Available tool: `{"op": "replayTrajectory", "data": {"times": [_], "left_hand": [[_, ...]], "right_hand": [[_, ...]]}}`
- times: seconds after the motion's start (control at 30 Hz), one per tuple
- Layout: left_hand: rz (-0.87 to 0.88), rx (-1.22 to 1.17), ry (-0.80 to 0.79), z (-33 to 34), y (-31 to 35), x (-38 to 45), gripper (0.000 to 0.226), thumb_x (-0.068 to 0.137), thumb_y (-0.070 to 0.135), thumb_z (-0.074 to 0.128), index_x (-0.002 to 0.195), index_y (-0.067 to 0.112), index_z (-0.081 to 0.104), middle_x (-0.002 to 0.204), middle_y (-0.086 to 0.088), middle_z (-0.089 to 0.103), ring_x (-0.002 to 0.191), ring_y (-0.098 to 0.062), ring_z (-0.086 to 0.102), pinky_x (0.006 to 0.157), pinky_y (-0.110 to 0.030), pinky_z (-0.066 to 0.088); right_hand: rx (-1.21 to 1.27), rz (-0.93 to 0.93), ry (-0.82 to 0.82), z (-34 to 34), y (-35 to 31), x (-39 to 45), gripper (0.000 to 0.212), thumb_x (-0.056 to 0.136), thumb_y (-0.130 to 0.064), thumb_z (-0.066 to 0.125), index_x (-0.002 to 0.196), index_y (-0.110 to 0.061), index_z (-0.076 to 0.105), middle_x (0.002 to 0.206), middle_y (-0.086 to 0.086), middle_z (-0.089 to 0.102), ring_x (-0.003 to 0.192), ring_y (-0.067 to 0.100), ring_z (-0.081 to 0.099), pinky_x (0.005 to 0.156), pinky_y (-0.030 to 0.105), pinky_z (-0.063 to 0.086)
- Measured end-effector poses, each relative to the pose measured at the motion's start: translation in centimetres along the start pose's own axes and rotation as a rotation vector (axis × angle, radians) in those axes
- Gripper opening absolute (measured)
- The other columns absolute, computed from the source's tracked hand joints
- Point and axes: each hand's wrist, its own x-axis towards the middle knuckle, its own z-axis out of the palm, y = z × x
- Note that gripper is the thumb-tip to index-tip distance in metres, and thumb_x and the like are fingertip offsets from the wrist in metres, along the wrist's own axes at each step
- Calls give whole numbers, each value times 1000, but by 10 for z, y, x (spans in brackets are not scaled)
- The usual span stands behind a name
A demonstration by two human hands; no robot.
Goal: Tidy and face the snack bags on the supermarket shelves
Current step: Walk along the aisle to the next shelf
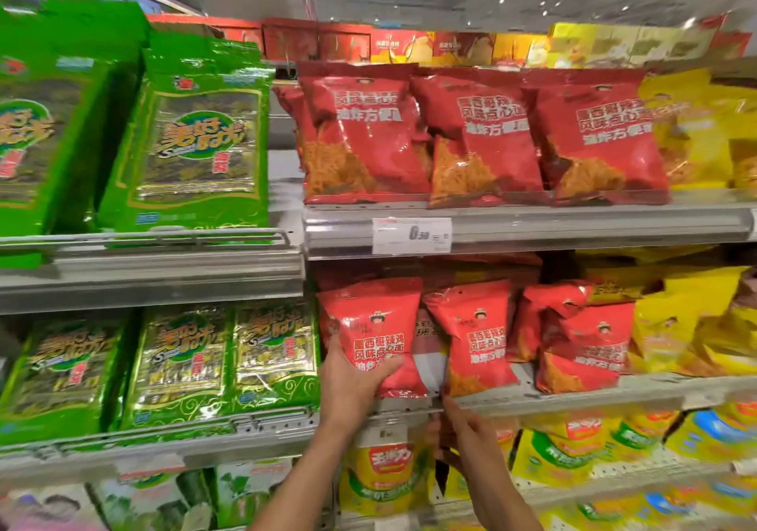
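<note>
I see the left hand gripping the leftmost red snack bag, upright at the left end of the middle shelf. The right hand reaches up below the shelf edge, fingertips near the neighbouring red bag; I cannot tell its grasp.

We see glossy plastic film on the red snack bag at the left end of the middle shelf, crinkled and catching the ceiling light. The red bags on the upper shelf carry the same shiny, wrinkled film. The green seaweed packs look foil-like, with a mirror sheen. Both shelves read as dull grey metal, with a clear plastic strip along each front edge. The price tag looks like matt white paper.
</note>
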Motion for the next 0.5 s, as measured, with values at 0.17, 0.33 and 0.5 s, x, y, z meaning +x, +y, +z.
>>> {"op": "replayTrajectory", "data": {"times": [0.17, 0.33, 0.5], "left_hand": [[-18, 226, -26, 9, -1, -7, 108, 38, 73, 82, 126, 15, 57, 103, -2, 72, 92, -19, 70, 84, -41, 58], [-63, 343, -43, 5, 1, -7, 99, 50, 65, 87, 123, 8, 53, 108, -8, 71, 97, -28, 68, 82, -44, 57], [-57, 314, -50, -1, 2, -18, 110, 49, 63, 86, 134, 8, 42, 118, -9, 68, 103, -28, 67, 84, -46, 57]], "right_hand": [[17, -4, -24, -2, 7, 1, 44, 98, -38, 60, 86, 3, 72, 75, 16, 75, 58, 18, 70, 56, 29, 52], [28, 4, -52, -4, 8, -3, 47, 96, -44, 61, 96, 2, 70, 76, 11, 75, 66, 15, 70, 60, 26, 52], [43, -13, -42, -6, 5, -7, 41, 95, -42, 64, 89, -1, 69, 73, 10, 71, 60, 15, 66, 57, 25, 53]]}}
